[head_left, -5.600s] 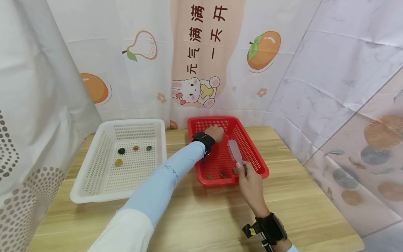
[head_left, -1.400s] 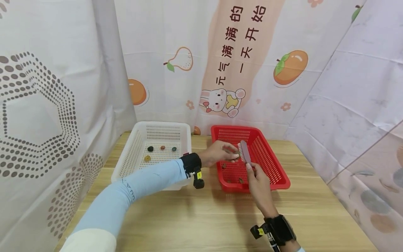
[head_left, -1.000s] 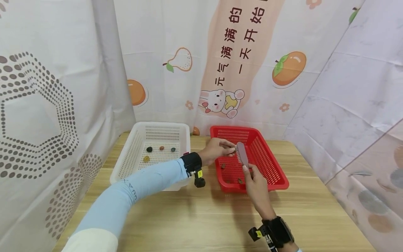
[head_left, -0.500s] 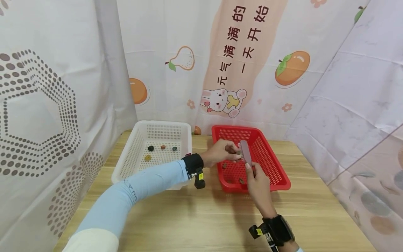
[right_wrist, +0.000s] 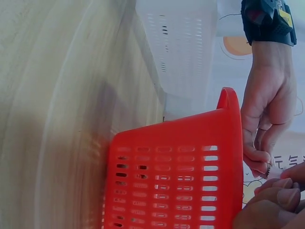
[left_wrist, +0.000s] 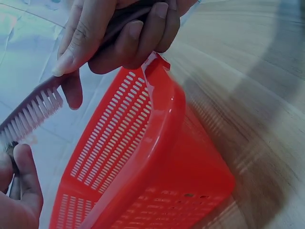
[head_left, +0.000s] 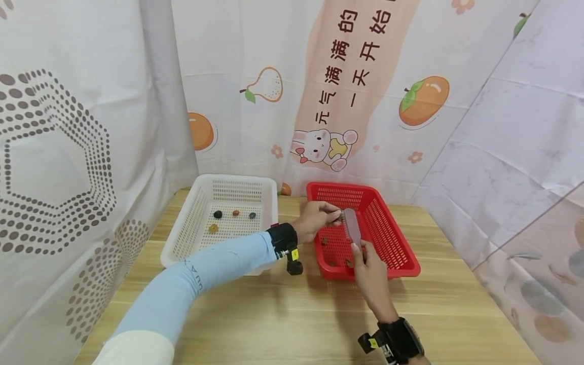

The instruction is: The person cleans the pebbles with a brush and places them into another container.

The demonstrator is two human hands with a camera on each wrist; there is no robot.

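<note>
My right hand [head_left: 371, 271] grips the handle of a mauve brush [head_left: 352, 223], whose pale bristles [left_wrist: 35, 112] face left toward my other hand. My left hand [head_left: 315, 219] pinches a small dark stone [left_wrist: 13, 149] between thumb and fingers, right at the bristle tips. Both hands are over the red basket [head_left: 403, 253]; the stone is mostly covered by fingers. Inside that basket lie a few small brownish stones [head_left: 324, 241]. The right wrist view shows the left hand [right_wrist: 271, 102] from below, fingertips meeting at the brush.
To the left stands a white basket [head_left: 171, 248] holding a black stone [head_left: 218, 214], a reddish one [head_left: 235, 213], a green one [head_left: 252, 215] and a yellow one [head_left: 213, 228]. Both baskets sit on a wooden table [head_left: 283, 319], with printed curtains [head_left: 219, 45] behind.
At first my left hand was down inside the red basket; it has since risen with a stone. The brush has turned bristles-left and shifts slightly back and forth against it. The head view has turned left.
</note>
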